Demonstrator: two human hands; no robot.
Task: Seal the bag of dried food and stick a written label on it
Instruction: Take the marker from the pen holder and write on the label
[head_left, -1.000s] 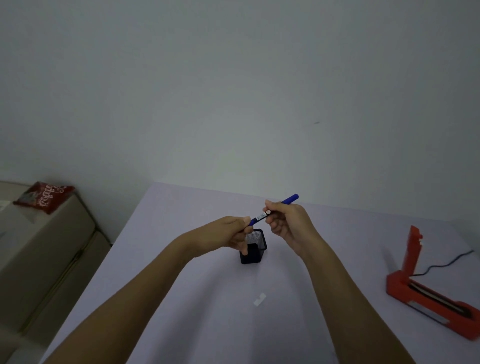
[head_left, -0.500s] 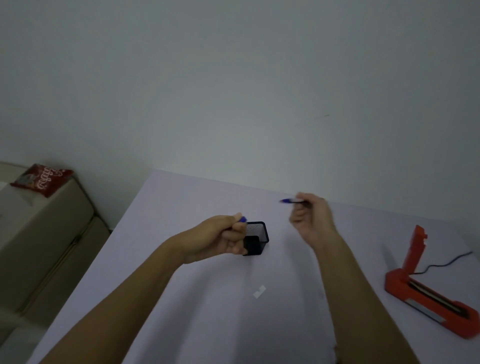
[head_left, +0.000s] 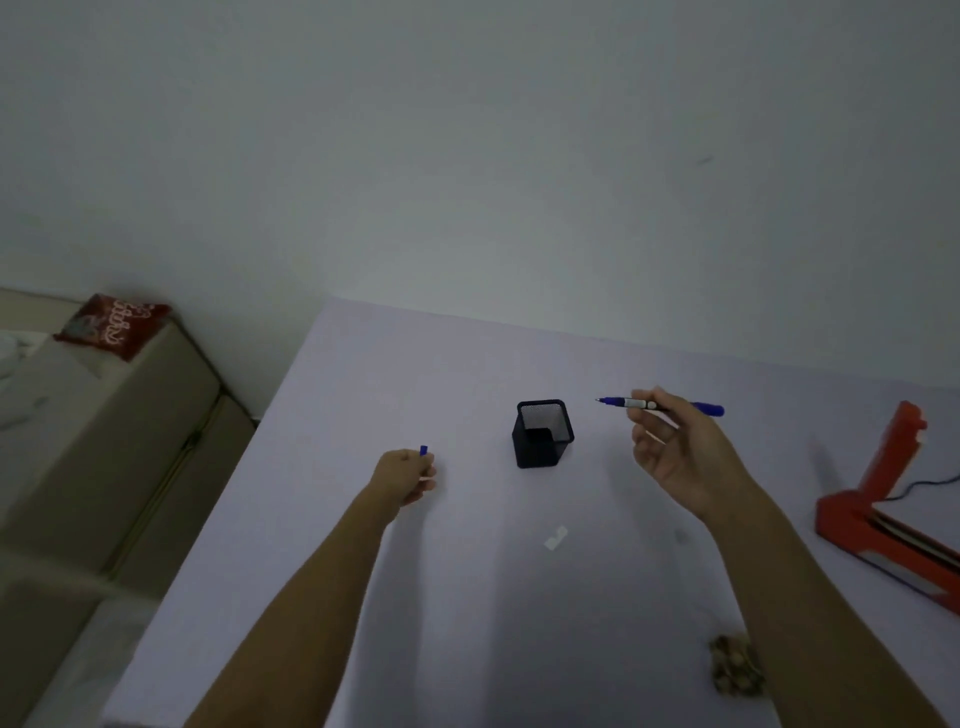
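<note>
Room: plain pale wall behind a lavender table (head_left: 322, 597).
Left hand (head_left: 402, 475): curled around a blue pen cap (head_left: 424, 450), whose end sticks up past the knuckles; it hangs over the table's left part.
Right hand (head_left: 680, 457): thumb and forefinger pinch a blue pen (head_left: 657, 405), bare tip pointing left; the other fingers are loosely spread.
Pen holder (head_left: 543, 432): black mesh cup, upright between the two hands.
Label (head_left: 556, 537): small white slip lying flat on the table, nearer than the cup.
Bag of dried food (head_left: 735, 670): at the lower right, partly hidden by the right forearm.
Sealer (head_left: 883, 519): red, arm raised, at the right edge.
Red packet (head_left: 111, 325): on a beige box off to the left.
</note>
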